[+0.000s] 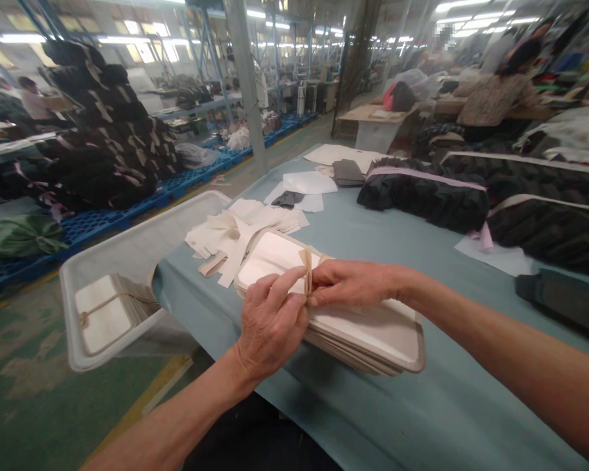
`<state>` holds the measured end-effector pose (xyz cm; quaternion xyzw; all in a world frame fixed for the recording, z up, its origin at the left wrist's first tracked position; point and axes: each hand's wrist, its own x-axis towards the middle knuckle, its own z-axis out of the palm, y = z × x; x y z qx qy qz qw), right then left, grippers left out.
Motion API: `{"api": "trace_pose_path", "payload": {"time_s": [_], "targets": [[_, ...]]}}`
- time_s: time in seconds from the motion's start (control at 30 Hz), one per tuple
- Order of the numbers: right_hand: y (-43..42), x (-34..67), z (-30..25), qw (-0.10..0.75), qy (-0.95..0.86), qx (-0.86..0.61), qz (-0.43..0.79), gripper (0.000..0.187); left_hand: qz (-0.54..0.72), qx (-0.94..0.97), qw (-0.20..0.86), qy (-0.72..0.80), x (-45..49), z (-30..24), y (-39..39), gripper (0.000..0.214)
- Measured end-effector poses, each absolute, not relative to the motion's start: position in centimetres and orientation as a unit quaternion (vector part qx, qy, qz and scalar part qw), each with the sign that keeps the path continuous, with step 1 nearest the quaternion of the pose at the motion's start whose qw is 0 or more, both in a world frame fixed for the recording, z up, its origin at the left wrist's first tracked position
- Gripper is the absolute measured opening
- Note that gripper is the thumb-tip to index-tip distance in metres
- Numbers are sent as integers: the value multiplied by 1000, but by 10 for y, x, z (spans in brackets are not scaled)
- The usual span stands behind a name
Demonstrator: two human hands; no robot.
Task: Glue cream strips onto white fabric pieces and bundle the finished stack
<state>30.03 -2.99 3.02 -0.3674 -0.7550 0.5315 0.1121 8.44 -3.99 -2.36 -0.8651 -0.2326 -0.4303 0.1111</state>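
A blue-green table (461, 405) spreads across my view. The stack of cream panels (368, 327) lies on it, directly beneath both hands; I have left hand (275, 320) and right hand (351, 282) together over its top, fingers pinched on a beige strip (307, 261). The stack is flat, round-cornered, layered at the sides. Its near side faces the table's front edge; past its far side, table surface runs toward black bundles (425, 196).

A black bundle (422, 203) with a pink strip (422, 174) lies at right. At left, a tall dark pile (95, 124) stands on blue pallets (86, 229) near a green sack (22, 230).
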Motion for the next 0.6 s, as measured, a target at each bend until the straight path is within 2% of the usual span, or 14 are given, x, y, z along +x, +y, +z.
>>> {"api": "trace_pose_path", "payload": {"time_s": [0.37,0.6], "targets": [[-16,301,32,63,-758,-355,544,23,-395,-907,78,-127,82,-21,-21,20],[-24,298,32,86,-751,-372,538,18,-390,-915,40,-98,83,-24,-14,19]]}}
